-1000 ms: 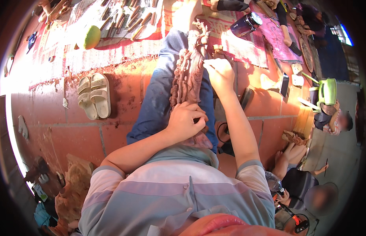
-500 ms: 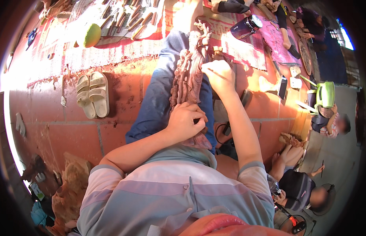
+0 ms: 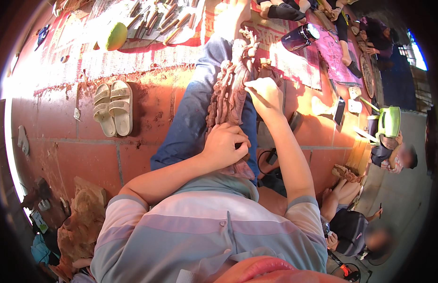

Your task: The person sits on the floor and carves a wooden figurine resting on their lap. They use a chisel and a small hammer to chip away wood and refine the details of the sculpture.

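A reddish-brown wood carving (image 3: 235, 96), cut with flowing folds and knobbly branches, lies lengthwise along my lap on my blue jeans (image 3: 188, 113). My left hand (image 3: 226, 145) is closed over its near end, fingers curled against the wood. On the carving's right side, my right hand (image 3: 266, 96) is pinched, its fingertips close to the carved folds. Whatever sits between those fingertips is too small or hidden to name.
Wooden-handled carving tools (image 3: 169, 21) lie on a sheet at the far side, near a green round fruit (image 3: 116, 37). Sandals (image 3: 114, 109) rest on the tiles at left. A dark cylindrical container (image 3: 300, 37) stands on the mat. Other people sit at right; rough wood (image 3: 82, 221) is lower left.
My right hand has tilted slightly and stays by the carving's right side. My left hand keeps its hold. The whole view has shifted a little.
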A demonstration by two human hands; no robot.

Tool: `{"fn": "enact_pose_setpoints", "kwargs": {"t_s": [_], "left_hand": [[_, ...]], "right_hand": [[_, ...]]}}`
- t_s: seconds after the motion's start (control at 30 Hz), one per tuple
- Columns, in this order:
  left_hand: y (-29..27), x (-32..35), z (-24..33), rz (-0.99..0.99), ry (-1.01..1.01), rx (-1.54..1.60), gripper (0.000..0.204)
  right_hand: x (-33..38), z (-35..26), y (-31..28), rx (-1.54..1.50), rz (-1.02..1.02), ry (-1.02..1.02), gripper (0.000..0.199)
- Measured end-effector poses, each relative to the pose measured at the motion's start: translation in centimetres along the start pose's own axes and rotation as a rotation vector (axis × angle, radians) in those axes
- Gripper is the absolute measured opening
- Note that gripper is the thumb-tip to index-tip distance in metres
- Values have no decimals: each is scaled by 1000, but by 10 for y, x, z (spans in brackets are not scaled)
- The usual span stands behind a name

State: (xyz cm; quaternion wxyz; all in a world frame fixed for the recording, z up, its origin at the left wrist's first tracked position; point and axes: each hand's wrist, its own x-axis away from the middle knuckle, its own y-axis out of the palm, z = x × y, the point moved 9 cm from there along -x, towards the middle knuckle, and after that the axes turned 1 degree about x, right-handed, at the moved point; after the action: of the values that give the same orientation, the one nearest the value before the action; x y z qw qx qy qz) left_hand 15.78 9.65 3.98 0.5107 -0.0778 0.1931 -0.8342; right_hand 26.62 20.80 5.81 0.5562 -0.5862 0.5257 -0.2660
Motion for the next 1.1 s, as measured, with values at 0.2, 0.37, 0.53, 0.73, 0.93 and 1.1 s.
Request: {"fn": "enact_pose_setpoints", "kwargs": {"t_s": [0.2,0.37,0.53,0.73,0.93,1.1], "left_hand": [[-3,1,1,-6,0,2,16],[-1,0,-1,-16,-21,5,16],[1,1,-1,-10,-1,13,16],[-2,1,-1,-8,1,20,16],[-4,1,-2,11,4,22,16],[-3,1,1,9,16,22,16]], "right_hand": [[-10,10,-7,-10,113,11,14],[-6,-6,-1,44,-3,-120,13],[-11,10,-8,20,167,-65,12],[-16,0,-6,-29,73,-185,13],[-15,-6,-5,108,58,-120,13],[-26,9,-8,-9,166,-186,14]]}}
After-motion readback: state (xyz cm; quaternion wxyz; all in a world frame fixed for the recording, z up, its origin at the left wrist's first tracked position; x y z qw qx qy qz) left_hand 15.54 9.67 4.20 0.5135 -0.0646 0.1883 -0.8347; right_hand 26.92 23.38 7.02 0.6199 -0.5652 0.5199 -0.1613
